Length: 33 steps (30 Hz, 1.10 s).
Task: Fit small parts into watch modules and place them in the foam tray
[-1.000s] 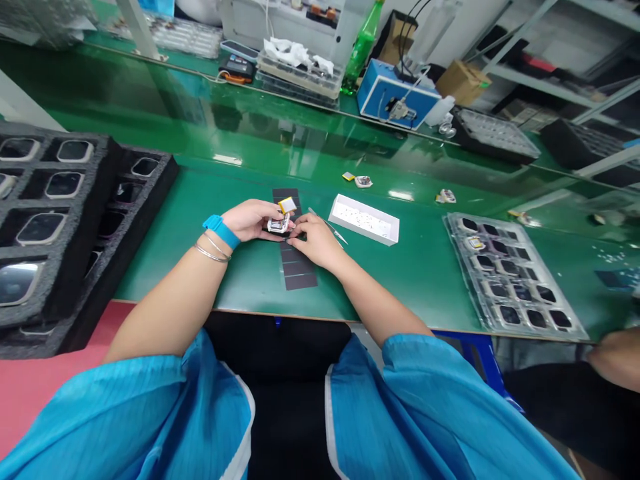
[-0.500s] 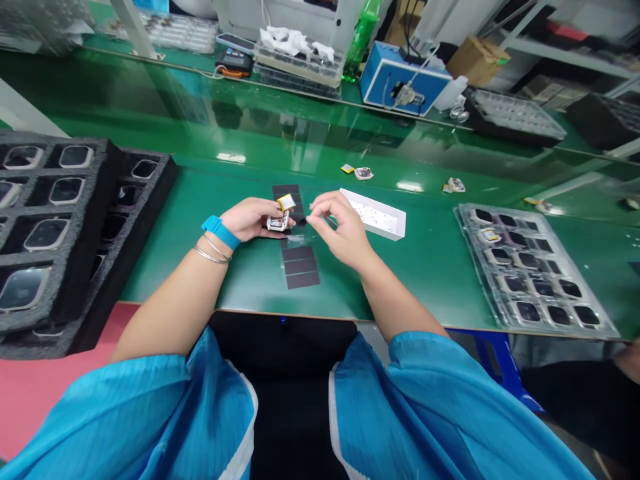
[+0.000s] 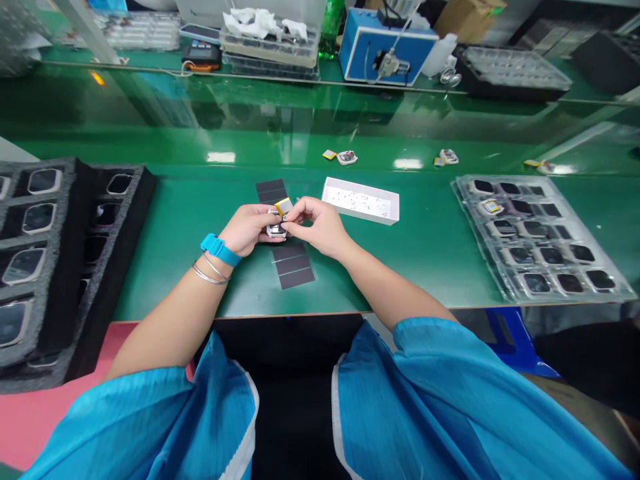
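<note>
My left hand (image 3: 251, 229) is closed around an opened smartwatch case (image 3: 275, 230), its inside facing up. A small battery pouch (image 3: 283, 206) with a yellow edge sticks out at the case's far side. My right hand (image 3: 320, 227) is pinched, its thumb and forefinger tips at the right side of the case; what they hold, if anything, is too small to make out. Strips of black adhesive (image 3: 295, 267) lie on the green table under and in front of the hands. Behind my right hand stands a white box (image 3: 395, 208) with tiny dark parts scattered inside.
Black foam trays (image 3: 70, 267) of watch cases are stacked at the left. A clear plastic tray (image 3: 520, 293) of watches lies at the right. Opened watches (image 3: 347, 158) with batteries rest at the back. Above them, a shelf carries a blue device (image 3: 387, 47).
My right hand has come left and down onto the watch case, its fingertips now at it. My left hand still holds the case. The whole view has shifted slightly.
</note>
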Tool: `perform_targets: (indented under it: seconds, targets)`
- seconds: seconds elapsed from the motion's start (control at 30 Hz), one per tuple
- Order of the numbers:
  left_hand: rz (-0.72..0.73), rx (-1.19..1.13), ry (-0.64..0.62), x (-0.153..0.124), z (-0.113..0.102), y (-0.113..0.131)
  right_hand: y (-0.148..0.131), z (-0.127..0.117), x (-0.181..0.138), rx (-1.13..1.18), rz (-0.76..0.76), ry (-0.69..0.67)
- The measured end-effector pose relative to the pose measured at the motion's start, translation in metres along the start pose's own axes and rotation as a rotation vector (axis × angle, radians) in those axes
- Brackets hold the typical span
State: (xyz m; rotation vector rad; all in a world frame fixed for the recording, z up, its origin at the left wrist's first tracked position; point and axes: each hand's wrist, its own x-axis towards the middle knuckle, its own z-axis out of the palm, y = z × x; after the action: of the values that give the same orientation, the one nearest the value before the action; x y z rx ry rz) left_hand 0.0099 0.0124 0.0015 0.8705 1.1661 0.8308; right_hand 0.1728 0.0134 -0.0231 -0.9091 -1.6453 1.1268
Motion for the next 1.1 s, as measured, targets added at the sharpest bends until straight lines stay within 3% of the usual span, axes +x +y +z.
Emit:
perform_targets:
  seconds: [0.43,0.6,0.73,0.8,0.97,1.1]
  targets:
    - [0.000,0.035,0.005,0.000,0.003,-0.001,-0.003,0.001,-0.002,-0.172,-0.061,-0.066]
    - [0.027,0.015,0.011,0.004,0.000,-0.005,-0.004,0.004,-0.004,-0.421,-0.166,-0.088]
    - [0.026,-0.015,0.060,0.004,0.000,-0.007,-0.011,0.004,-0.003,-0.619,-0.210,0.050]
    - [0.021,-0.017,0.075,0.003,0.001,-0.007,-0.010,0.002,0.001,-0.542,-0.140,0.127]
    - [0.029,-0.013,0.021,0.004,0.001,-0.004,0.006,-0.003,0.011,-0.099,0.135,0.068]
    - [0.009,-0.052,-0.063,-0.001,-0.004,0.000,0.004,-0.002,0.012,-0.081,0.073,0.153]
